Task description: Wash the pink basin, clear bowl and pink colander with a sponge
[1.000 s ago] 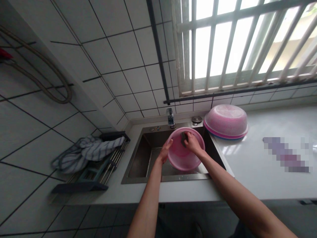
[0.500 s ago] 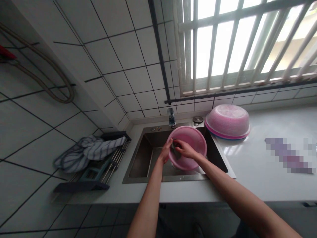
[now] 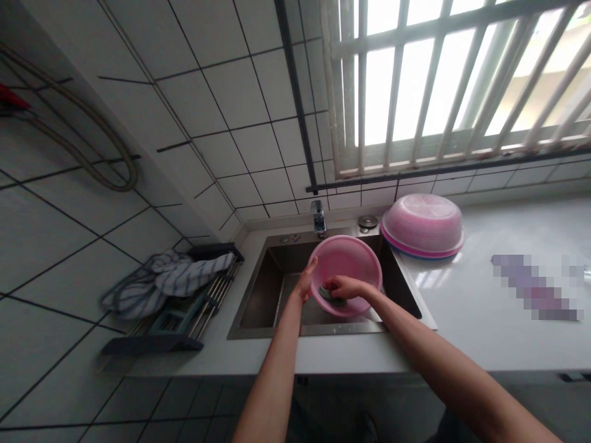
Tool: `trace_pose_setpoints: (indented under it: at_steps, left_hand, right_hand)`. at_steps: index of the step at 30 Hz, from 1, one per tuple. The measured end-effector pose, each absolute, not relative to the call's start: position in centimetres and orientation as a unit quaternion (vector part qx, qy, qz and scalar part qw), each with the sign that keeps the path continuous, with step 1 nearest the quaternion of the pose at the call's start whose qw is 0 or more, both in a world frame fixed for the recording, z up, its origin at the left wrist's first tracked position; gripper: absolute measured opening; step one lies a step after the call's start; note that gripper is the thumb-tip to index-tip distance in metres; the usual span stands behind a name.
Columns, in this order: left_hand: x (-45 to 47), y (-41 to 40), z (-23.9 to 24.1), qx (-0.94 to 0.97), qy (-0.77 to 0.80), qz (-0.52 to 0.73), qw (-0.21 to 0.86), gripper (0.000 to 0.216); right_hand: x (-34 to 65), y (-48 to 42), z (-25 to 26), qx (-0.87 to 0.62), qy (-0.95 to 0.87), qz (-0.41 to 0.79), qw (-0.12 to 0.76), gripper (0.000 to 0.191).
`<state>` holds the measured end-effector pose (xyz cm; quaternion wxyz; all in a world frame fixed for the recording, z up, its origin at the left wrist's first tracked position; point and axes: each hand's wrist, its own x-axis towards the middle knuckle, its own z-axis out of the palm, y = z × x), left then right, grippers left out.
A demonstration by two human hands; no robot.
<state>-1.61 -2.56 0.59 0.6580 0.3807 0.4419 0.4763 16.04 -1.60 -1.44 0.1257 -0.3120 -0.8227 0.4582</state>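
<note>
A round pink plastic basin (image 3: 360, 252) is tilted over the sink (image 3: 261, 301), its open side facing me. My left hand (image 3: 305, 283) grips the basin's left rim, fingers on the outside and thumb up near the edge. Inside the basin, my right hand (image 3: 344, 287) is closed on a grey-green cloth (image 3: 333, 299), pressed against the lower left of the inner wall. Part of the cloth is hidden under the fingers, so its exact kind is hard to make out. The chrome faucet (image 3: 318, 218) stands just behind the basin.
To the right of the sink, an upturned pink mesh basket (image 3: 425, 221) rests over other basins on the white counter (image 3: 475, 344). A metal drain strainer (image 3: 368, 223) lies by the faucet. At left, a striped cloth (image 3: 170, 277) drapes over a rack (image 3: 184, 326). A barred window rises behind.
My right hand has moved down along the basin's inner wall with the cloth, away from the left rim. The basin has shifted slightly left; my left hand keeps its grip.
</note>
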Motion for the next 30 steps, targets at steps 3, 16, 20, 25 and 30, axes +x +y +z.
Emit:
trace_pose_setpoints:
  at_steps: [3,16,20,25,30]
  left_hand:
    - [-1.0,-2.9,1.1,0.382,0.413,0.431,0.705,0.075]
    - [-2.0,-2.0,0.1,0.496,0.494,0.502,0.508,0.051]
    - [-2.3,-1.8,-0.1,0.516,0.520,0.487,0.475,0.048]
    - [-2.3,-2.2,0.7,0.498,0.524,0.500,0.476,0.052]
    - [-1.1,-2.3,0.6,0.511,0.515,0.479,0.494,0.042]
  right_hand:
    - [15.6,-1.5,-0.4,-0.248,-0.732,0.560,0.298,0.041]
    - [18.1,0.4,1.4,-0.354,-0.694,0.400,0.484,0.058]
    - [18.2,0.1,1.3,-0.408,-0.776,0.239,0.417,0.038]
    - [20.9,0.9,1.2,-0.526,-0.734,0.157,0.401,0.026]
    - [19.0,-0.5,1.5,-0.440,-0.810,0.116,0.370,0.031]
